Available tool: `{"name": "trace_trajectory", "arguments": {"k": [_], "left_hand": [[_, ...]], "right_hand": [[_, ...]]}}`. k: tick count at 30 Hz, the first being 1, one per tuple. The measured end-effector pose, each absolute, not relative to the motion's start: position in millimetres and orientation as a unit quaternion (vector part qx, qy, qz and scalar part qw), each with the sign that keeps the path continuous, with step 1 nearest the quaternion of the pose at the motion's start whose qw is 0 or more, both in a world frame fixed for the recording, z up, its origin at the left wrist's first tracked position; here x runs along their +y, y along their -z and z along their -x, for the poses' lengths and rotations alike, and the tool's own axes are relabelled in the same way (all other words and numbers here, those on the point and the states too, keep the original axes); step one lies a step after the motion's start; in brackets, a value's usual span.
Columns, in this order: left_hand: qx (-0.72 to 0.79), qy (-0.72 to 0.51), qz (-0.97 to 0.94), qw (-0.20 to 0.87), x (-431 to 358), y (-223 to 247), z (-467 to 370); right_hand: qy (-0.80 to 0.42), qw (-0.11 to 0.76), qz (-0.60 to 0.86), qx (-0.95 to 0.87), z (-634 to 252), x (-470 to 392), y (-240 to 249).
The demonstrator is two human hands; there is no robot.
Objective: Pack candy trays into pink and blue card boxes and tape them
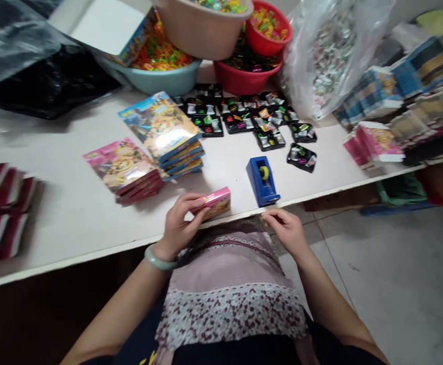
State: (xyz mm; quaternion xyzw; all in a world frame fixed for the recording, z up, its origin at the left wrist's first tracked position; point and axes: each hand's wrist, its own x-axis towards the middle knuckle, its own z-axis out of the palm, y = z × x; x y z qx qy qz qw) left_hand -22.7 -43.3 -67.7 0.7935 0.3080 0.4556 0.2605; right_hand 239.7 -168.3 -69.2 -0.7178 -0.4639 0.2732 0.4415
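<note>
My left hand (183,220) grips a small pink printed box (218,203), which stands on its edge at the table's front. My right hand (285,228) is just off the table edge, its thumb and fingertips pinched together. Whatever is between those fingertips, if anything, is too small to make out. Right above that hand sits a blue tape dispenser (261,182) with a yellow-cored roll (264,173). Left of the pink box are a stack of pink flat boxes (124,167) and a taller stack of blue ones (162,126).
Several black trays with small items (269,137) lie behind the dispenser. At the back stand a light blue basin (160,78), a red basin (248,78) and a clear bag (331,61). Box rows (419,96) line the right; dark red boxes (1,203) are at left.
</note>
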Motion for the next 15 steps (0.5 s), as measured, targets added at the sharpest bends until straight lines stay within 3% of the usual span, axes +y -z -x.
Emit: {"name": "trace_trajectory", "arguments": {"k": [4, 7, 11, 15], "left_hand": [[0.280, -0.439, -0.825, 0.221, -46, 60, 20], [0.263, -0.395, -0.865, 0.160, -47, 52, 21], [0.231, -0.309, -0.920, 0.063, -44, 44, 23], [0.224, -0.313, -0.920, 0.072, -40, 46, 20]], "right_hand": [[-0.479, 0.510, 0.576, -0.422, -188, -145, 37], [-0.540, 0.529, 0.524, -0.393, -162, -117, 28], [-0.535, 0.508, 0.548, -0.394, -154, -99, 38], [-0.439, 0.433, 0.625, -0.479, -160, -94, 41]]}}
